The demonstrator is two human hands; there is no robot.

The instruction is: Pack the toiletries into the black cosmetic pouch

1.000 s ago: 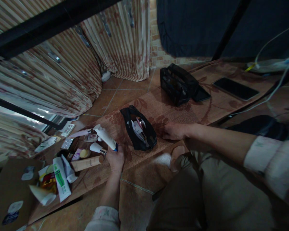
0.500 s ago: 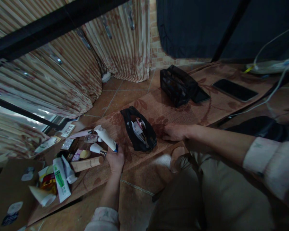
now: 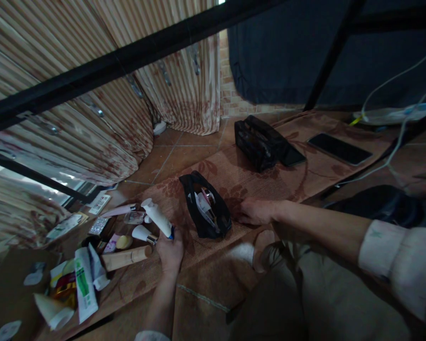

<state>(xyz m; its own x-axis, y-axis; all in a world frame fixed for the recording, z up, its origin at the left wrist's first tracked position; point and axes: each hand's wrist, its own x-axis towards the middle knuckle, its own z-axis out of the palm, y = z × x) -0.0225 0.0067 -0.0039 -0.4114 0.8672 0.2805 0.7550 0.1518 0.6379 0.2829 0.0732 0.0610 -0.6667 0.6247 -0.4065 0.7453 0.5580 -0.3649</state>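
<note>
My left hand [image 3: 171,251] is closed round the lower end of a white tube [image 3: 156,218] with a blue band, tilted up to the left above the mat. Just beside that hand lie a makeup brush [image 3: 142,233] with pale bristles and a beige tube [image 3: 128,258]. A black pouch [image 3: 192,208] stands unzipped between my hands, with a pink round item and white packets inside. To its right, my right hand [image 3: 257,211] rests on the patterned mat [image 3: 234,166], fingers stretched out near the pouch and holding nothing; its fingertips are partly in shadow.
At the left lie a white-and-green tube [image 3: 84,284], a silver glittery box [image 3: 99,226], a cream sponge [image 3: 124,242] and a cardboard box [image 3: 10,279]. A second black bag [image 3: 257,142] and a phone [image 3: 339,148] lie farther back. A white cable [image 3: 397,147] crosses the right side.
The camera view has tilted up slightly, so the mat and most things appear lower. My left hand still grips the white tube, and my right hand stays beside the pouch.
</note>
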